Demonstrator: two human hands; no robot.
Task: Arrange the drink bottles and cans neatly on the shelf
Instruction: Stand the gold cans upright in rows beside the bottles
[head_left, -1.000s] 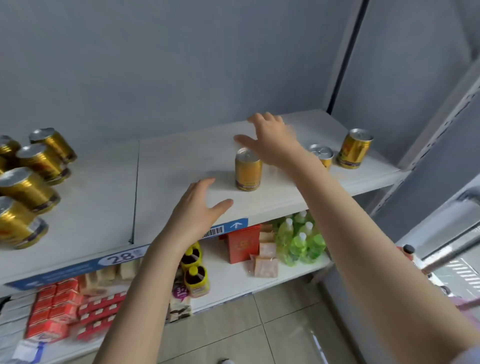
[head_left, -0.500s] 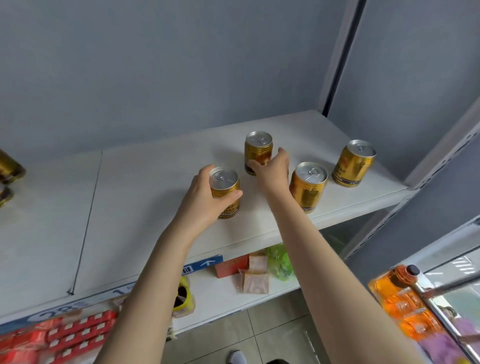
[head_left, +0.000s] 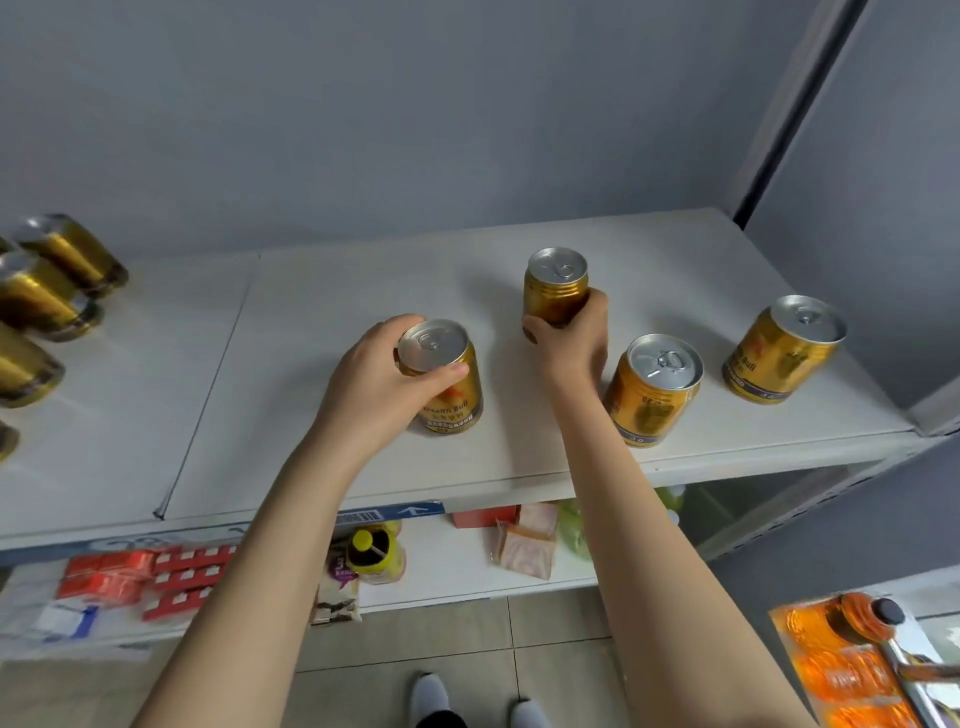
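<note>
Blurred gold cans (head_left: 47, 301) at far left of shelf (head_left: 311, 364), front can (head_left: 449, 395) gripped by curled left hand (head_left: 379, 389), rear can (head_left: 556, 280) clasped low by right hand (head_left: 574, 348), third can (head_left: 649, 395) placed just beside that wrist, fourth can (head_left: 784, 353) further right.

near can (head_left: 447, 387) in the left fingers (head_left: 453, 372): gold body, silver lid, red mark, blue-grey base band with pale lettering. rear can (head_left: 555, 288) in the right fingers (head_left: 592, 307): darker gold, silver lid. third can (head_left: 652, 397) and fourth can (head_left: 783, 356), right of the right fingers: same gold/silver, blue-grey base band. side cans (head_left: 47, 301), far left of the left fingers: gold, blurred. shelf (head_left: 322, 312) off-white, wall (head_left: 415, 104) blue-grey. Below the fingers: price strip (head_left: 395, 513) blue with white arrow and barcode, boxes (head_left: 156, 577) red with white squares, bottle (head_left: 371, 551) yellow with black cap, packs (head_left: 841, 670) orange, floor (head_left: 415, 634) beige tile.
</note>
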